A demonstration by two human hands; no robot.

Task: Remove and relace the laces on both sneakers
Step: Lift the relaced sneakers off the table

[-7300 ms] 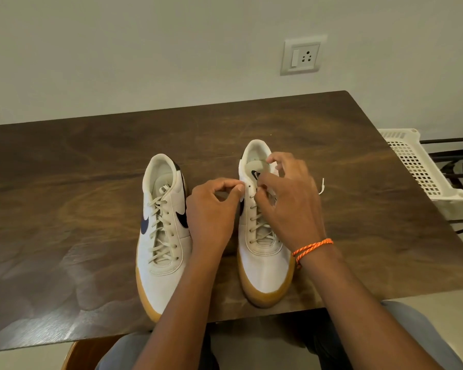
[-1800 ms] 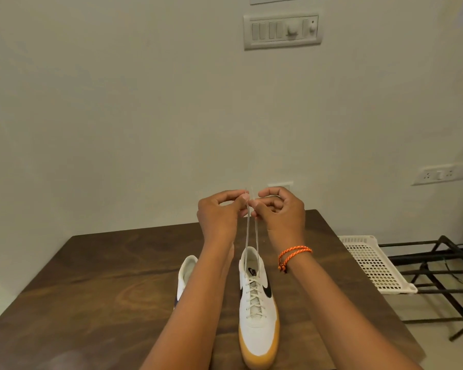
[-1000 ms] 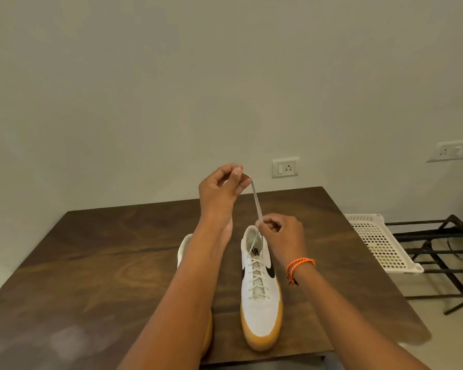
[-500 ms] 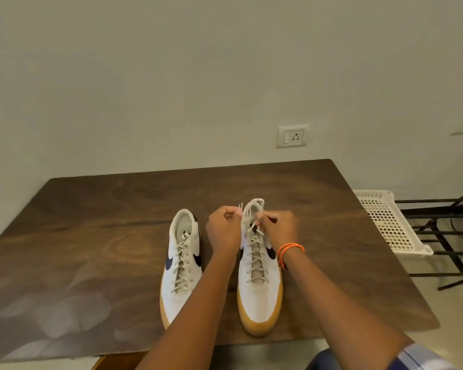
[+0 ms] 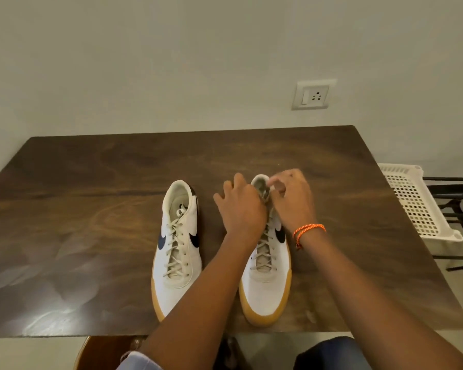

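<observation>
Both hands [image 5: 267, 206] pinch the right sneaker's [image 5: 265, 284] laces on a dark table [image 5: 91, 209]

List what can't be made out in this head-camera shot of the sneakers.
- Head view: right sneaker top eyelets and lace ends, covered by the left hand and right hand.
- Right fingertips: motion-blurred, so their grip is unclear.
- White basket: partly behind the table.

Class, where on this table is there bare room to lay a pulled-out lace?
Bare wood lies left of the left sneaker, beyond both heels toward the wall, and right of the right sneaker. Crowded: both hands at its collar.
</observation>
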